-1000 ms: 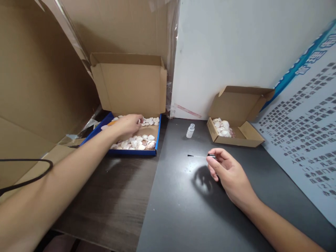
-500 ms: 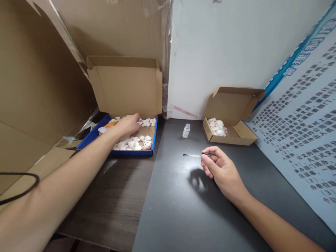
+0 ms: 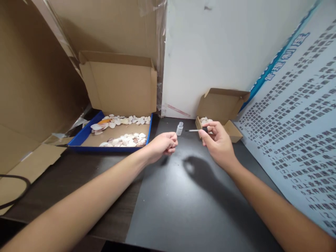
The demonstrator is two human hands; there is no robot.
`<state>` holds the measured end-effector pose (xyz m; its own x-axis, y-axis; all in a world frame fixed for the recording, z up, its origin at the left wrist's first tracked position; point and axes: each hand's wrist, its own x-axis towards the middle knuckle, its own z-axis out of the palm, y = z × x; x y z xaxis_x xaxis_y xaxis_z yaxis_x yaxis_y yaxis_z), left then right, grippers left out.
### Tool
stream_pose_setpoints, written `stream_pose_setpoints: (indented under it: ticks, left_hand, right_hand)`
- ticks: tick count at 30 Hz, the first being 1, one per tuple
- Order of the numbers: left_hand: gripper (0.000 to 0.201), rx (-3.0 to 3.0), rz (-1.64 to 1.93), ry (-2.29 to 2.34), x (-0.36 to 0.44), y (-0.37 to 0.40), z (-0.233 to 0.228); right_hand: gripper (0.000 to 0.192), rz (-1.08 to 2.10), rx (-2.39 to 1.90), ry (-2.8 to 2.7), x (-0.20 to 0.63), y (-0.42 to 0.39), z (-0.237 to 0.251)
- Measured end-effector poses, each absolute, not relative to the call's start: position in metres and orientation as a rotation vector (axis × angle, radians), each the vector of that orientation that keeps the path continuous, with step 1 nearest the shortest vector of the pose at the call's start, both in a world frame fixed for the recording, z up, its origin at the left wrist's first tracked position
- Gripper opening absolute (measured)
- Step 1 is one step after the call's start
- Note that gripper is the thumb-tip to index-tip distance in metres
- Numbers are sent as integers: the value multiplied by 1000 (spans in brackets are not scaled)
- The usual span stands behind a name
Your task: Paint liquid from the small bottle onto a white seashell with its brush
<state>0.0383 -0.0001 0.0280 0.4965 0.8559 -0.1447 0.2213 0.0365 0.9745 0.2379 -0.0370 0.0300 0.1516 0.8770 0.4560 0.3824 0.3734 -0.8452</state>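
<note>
Right hand pinches brush, tip just beside vial; left hand curled closed, contents hidden, near vial.

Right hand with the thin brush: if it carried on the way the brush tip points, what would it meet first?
Probably the small clear glass vial, just left of the brush tip in the right hand; depth unclear.

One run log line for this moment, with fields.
left hand: closed, beside small bottle | right hand: holds thin brush, tip near bottle | shell tray: untouched
</note>
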Motion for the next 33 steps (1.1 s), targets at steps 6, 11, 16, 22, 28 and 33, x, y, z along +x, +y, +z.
stream_pose_setpoints:
  ticks: [6, 11, 16, 22, 28, 33]
  left_hand:
    - [19, 1676, 875, 1371, 58, 43, 1]
    - [38, 1975, 831, 1424, 72, 57, -7]
    - [24, 2172, 781, 1447, 79, 60, -12]
    - [22, 2286, 784, 1440, 77, 57, -13]
    - [22, 2316, 795, 1457, 77, 56, -14]
    - [22, 2327, 790, 1469, 76, 55, -14]
  right_hand:
    - [16, 230, -1288, -1576, 241, 9, 48]
    - [14, 181, -1337, -1635, 233, 18, 46]
    - [13, 181, -1377, -1656, 231, 22, 48]
    - [9, 269, -1451, -1752, 230, 28, 54]
    - [8, 376, -1491, -1785, 228, 31, 52]
    - [14, 482, -1493, -1725, 230, 32, 50]
